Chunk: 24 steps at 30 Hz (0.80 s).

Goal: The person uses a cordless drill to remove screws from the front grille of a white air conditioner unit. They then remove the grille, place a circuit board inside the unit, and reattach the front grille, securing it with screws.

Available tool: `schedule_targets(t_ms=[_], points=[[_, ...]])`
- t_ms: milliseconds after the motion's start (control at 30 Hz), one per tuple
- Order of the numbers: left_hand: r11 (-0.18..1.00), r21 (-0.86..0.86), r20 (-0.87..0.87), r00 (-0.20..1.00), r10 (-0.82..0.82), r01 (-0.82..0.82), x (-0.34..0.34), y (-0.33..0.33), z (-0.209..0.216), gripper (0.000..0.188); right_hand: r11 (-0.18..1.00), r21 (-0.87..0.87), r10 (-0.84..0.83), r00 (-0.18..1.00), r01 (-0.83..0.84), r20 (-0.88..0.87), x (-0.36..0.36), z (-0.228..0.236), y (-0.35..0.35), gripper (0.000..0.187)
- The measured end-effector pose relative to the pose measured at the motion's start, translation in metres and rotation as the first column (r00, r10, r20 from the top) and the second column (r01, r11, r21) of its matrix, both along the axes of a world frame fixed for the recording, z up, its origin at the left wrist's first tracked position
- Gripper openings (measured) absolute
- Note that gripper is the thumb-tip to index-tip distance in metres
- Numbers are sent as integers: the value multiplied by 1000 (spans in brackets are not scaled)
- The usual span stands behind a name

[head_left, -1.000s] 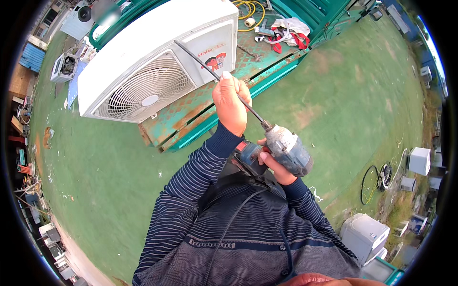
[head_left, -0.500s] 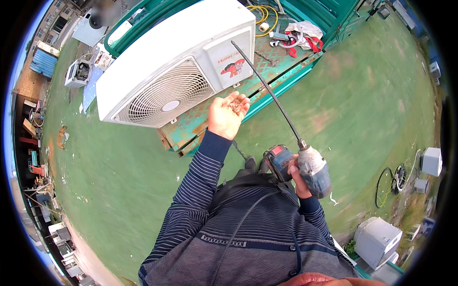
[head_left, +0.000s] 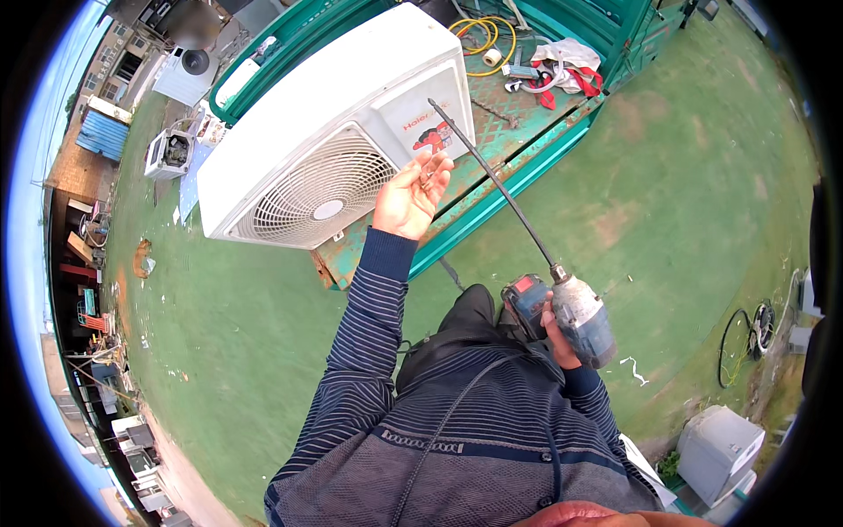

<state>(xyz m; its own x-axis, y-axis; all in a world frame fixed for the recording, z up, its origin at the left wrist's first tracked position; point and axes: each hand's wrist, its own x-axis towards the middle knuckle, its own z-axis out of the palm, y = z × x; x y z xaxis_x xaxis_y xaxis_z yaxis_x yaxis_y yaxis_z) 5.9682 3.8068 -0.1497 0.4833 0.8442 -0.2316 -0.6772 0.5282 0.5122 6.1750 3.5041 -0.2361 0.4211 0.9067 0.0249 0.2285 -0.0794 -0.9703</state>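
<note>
My left hand (head_left: pixel 410 195) is palm up, its fingers curled into a cup around several small screws (head_left: pixel 428 180), too small to make out clearly. It is in front of a white air conditioner outdoor unit (head_left: pixel 320 123), which has a round fan grille and stands tilted in the view on a green truck bed (head_left: pixel 492 145). My right hand (head_left: pixel 560 338) grips a cordless impact driver (head_left: pixel 581 318) near my waist. A long dark driver bit (head_left: pixel 496 180) runs from its chuck up toward the unit's front panel; its tip overlaps the panel in view, and contact cannot be told.
On the truck bed lie a yellow hose (head_left: pixel 493 44), a roll of tape (head_left: pixel 492 57) and a red and white cloth (head_left: pixel 575 66). Black cable (head_left: pixel 736 347) and a white appliance (head_left: pixel 720 448) are on the green ground at right; an opened appliance (head_left: pixel 171 152) is at far left.
One of my legs has come forward toward the truck bed, and the view has shifted. My left hand has risen nearer the unit, fingers more curled. The right hand still holds the impact driver.
</note>
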Motion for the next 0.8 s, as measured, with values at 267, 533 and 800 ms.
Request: schedule_targets(t_ms=[267,533,800], points=[[992,-129,-21,1000,1,-4,-10,30,-16,29,996,-32,-81,995,79,-64,-18,9,5,33],[995,-66,45,996,-78,81,-16,55,-3,32,997,-63,-54,996,50,-77,-42,17,22,37],[996,3,-121,989,-90,91,-24,73,-8,24,986,-93,-138,990,139,14,-65,28,31,29]])
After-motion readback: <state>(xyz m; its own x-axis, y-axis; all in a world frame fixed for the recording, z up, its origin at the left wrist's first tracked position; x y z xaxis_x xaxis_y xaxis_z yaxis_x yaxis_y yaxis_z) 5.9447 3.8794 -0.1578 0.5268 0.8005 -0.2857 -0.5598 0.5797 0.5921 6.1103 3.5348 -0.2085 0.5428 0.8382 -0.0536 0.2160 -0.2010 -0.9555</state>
